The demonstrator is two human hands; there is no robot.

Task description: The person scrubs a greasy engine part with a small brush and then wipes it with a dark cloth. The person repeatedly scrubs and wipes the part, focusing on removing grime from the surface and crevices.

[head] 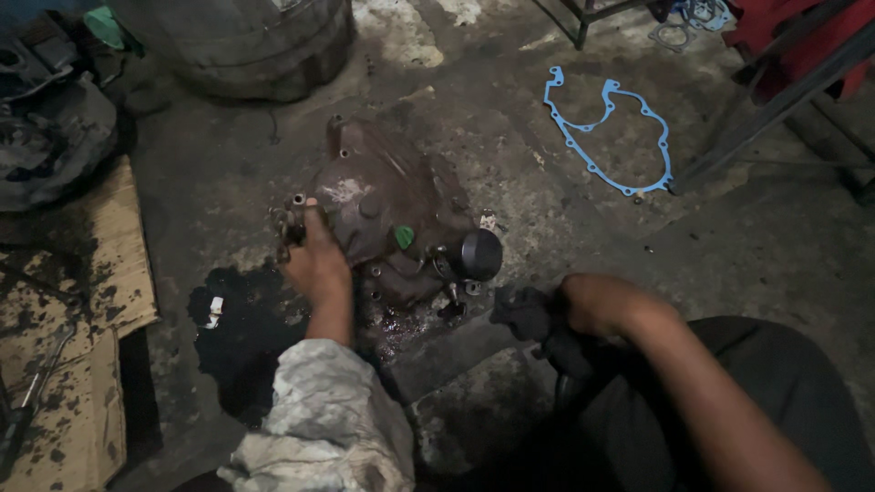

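A blue gasket lies flat on the concrete floor, well to my right of centre. Beside it, dark metal frame bars slant across the upper right corner, with red material behind them. A second, smaller gasket lies at the top edge. A large grey drum stands at the top, left of centre. Oil-stained cardboard covers the floor on my left, with greasy dark parts above it. A black oil puddle spreads beside the cardboard, and a small white piece sits in it.
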